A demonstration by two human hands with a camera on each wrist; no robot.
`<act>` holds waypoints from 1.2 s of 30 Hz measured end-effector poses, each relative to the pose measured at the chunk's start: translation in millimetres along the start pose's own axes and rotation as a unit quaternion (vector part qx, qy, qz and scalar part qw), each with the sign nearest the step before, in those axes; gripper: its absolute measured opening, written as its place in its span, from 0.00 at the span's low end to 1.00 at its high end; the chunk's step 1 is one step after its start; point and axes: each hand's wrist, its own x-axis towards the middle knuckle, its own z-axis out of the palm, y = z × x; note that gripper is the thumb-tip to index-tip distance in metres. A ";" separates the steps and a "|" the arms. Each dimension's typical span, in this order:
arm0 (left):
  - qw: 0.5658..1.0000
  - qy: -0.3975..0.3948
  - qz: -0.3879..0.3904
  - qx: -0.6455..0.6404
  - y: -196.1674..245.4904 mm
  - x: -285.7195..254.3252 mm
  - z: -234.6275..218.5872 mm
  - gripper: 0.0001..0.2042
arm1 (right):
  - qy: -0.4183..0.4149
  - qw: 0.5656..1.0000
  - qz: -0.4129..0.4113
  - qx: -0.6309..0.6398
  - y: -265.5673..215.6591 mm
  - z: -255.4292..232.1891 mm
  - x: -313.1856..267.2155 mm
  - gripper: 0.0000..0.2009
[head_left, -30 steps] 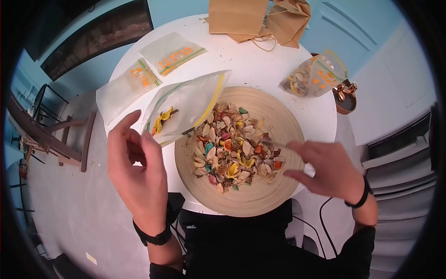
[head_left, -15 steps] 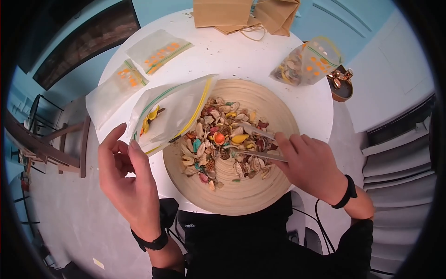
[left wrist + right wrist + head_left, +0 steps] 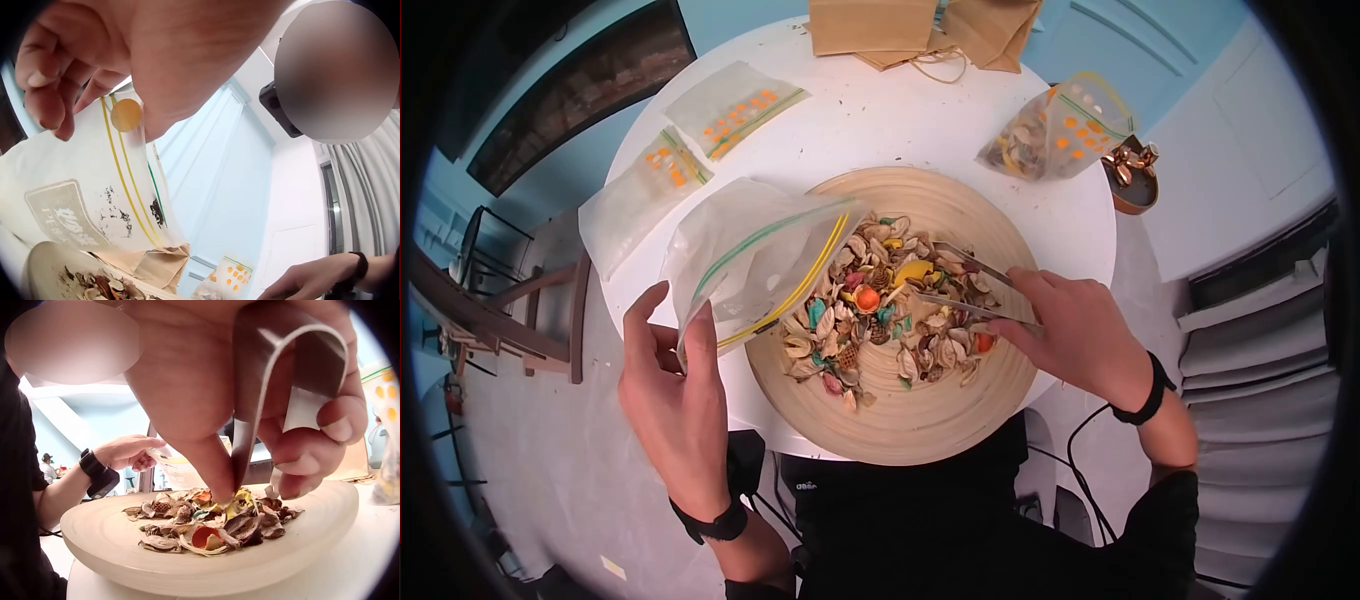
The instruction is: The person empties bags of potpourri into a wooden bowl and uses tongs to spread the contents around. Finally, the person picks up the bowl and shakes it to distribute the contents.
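Note:
My left hand [image 3: 675,400] pinches the near edge of a translucent zip bag [image 3: 750,260] between thumb and fingers. The bag leans with its yellow-and-green zip mouth towards a round wooden dish [image 3: 900,440] and overlaps the dish's left rim in the head view. Dried potpourri [image 3: 840,335] of petals, cones and coloured pieces is heaped in the dish. In my right hand [image 3: 1090,340] are metal tongs [image 3: 250,387], held near their bend. Their two arms stand apart, with the tips among the potpourri on the right of the heap.
At the back right stands a zip bag [image 3: 1025,140] filled with potpourri, before a dish of copper-coloured pieces [image 3: 1133,170]. Two flat zip bags [image 3: 735,110] lie at the back left. Brown paper bags [image 3: 870,30] stand at the far edge of the white round table [image 3: 890,110].
The right hand has brought the tongs into the potpourri, now with spread arms towards the right of the heap. The bag has tilted; yellow pieces seen through it earlier no longer show.

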 end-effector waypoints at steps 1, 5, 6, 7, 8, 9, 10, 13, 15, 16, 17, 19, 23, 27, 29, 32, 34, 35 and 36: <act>1.000 -0.001 0.007 -0.014 0.1 0.1 1.7 0.18 | -0.017 1.000 0.001 -0.004 1.2 0.0 1.9 0.21; 0.996 0.004 0.054 -0.066 0.2 -2.6 12.0 0.15 | -0.039 0.999 0.014 0.006 2.2 -1.3 11.2 0.21; 0.996 0.003 0.056 -0.065 0.5 -3.3 12.9 0.15 | -0.053 0.998 0.015 0.010 0.9 -2.0 14.4 0.21; 0.995 -0.012 0.053 -0.088 0.8 -4.2 13.2 0.14 | -0.067 0.998 0.017 0.014 -0.7 -2.2 16.1 0.21; 0.992 -0.028 0.051 -0.110 1.5 -5.4 13.4 0.14 | -0.066 0.997 0.019 0.016 -1.9 -1.0 17.0 0.21; 0.992 -0.029 0.052 -0.110 2.6 -7.0 13.9 0.14 | -0.059 0.998 0.008 0.014 -2.9 0.8 18.3 0.20; 0.991 -0.031 0.048 -0.124 3.8 -8.7 14.5 0.14 | -0.050 0.999 -0.005 0.013 -3.2 2.1 19.4 0.20; 0.988 -0.049 0.044 -0.139 5.4 -11.9 14.4 0.14 | -0.038 0.999 -0.026 -0.002 -3.4 3.4 20.5 0.18; 0.987 -0.064 0.045 -0.140 6.3 -13.4 15.4 0.14 | -0.018 0.999 -0.041 -0.010 -1.7 6.1 20.2 0.17; 0.987 -0.064 0.049 -0.142 6.7 -14.5 15.7 0.14 | 0.001 0.998 -0.056 -0.017 -1.3 8.7 20.2 0.16; 0.986 -0.065 0.053 -0.147 7.0 -15.3 16.2 0.14 | 0.002 0.998 -0.056 -0.016 -0.3 10.3 19.9 0.16; 0.986 -0.065 0.057 -0.140 7.4 -15.8 15.6 0.14 | 0.020 0.997 -0.076 -0.029 1.3 11.8 19.6 0.15; 0.989 -0.077 0.057 -0.116 7.8 -15.6 13.8 0.14 | 0.025 0.997 -0.074 -0.023 0.4 10.3 18.1 0.15; 0.986 -0.052 0.054 -0.151 6.0 -14.5 16.4 0.15 | 0.040 0.997 -0.065 -0.004 1.1 4.5 13.8 0.14; 0.986 -0.063 0.051 -0.142 7.8 -15.2 15.4 0.15 | 0.045 0.997 -0.058 -0.005 2.8 1.7 12.3 0.14; 0.986 -0.062 0.051 -0.149 6.6 -14.9 16.0 0.15 | 0.056 0.997 -0.059 0.004 4.7 -6.1 9.1 0.13; 0.986 -0.064 0.051 -0.146 7.1 -14.7 14.6 0.15 | 0.056 0.997 -0.046 0.001 1.7 -19.2 6.9 0.13; 0.986 -0.067 0.053 -0.142 7.2 -14.5 14.5 0.15 | 0.055 0.997 -0.047 -0.001 1.1 -24.3 5.2 0.13; 0.986 -0.066 0.051 -0.144 7.0 -14.3 14.8 0.15 | 0.072 0.996 -0.047 -0.008 0.5 -29.3 3.3 0.13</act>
